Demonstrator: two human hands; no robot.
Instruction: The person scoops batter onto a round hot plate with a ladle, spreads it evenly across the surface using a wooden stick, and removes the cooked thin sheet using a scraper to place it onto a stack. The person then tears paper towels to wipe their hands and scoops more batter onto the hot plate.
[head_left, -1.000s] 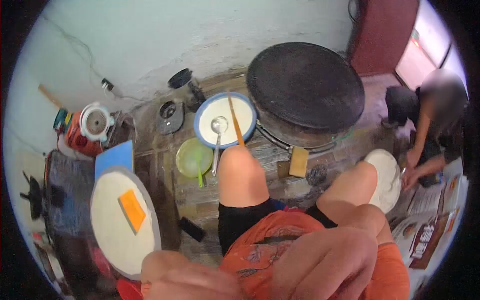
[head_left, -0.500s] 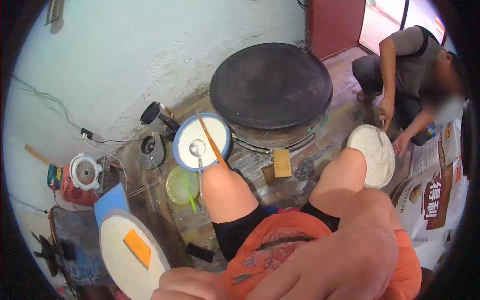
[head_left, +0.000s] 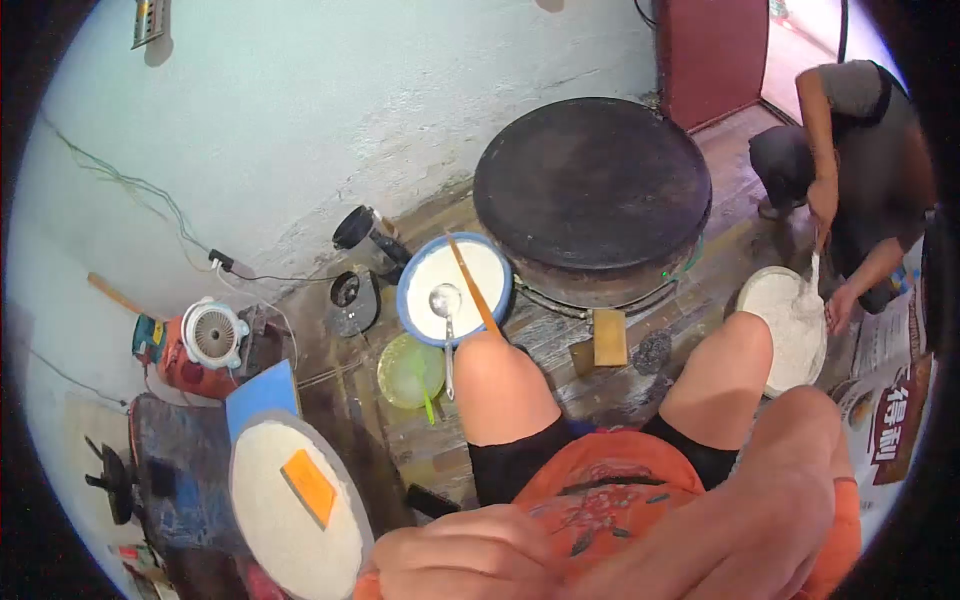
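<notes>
My left hand point(head_left: 465, 556) is at the bottom edge, close to the orange clothing over my lap. Its fingers are curled, and whatever they may hold is hidden. My right hand point(head_left: 735, 535) is in front of my lap too, its back towards me and its fingertips out of sight. Left of my left hand stands a large basin of white flour point(head_left: 285, 555), with an orange flat scraper point(head_left: 312, 488) lying on top. Beyond my knee, a blue-rimmed bowl point(head_left: 404, 305) holds white batter, a metal ladle point(head_left: 446, 302) and a long wooden stick point(head_left: 470, 283).
A big round black griddle point(head_left: 592, 180) stands ahead. A green bowl point(head_left: 402, 375), a yellow block point(head_left: 610, 338) and a phone point(head_left: 433, 500) lie around my legs. At right, a person point(head_left: 860, 170) crouches, one hand on a tool in a flour basin point(head_left: 785, 300), beside printed sacks point(head_left: 895, 400).
The view has shifted, so the whole scene sits further right. The crouching person's tool now reaches into the flour. My left hand remains curled; my right hand stays over my lap.
</notes>
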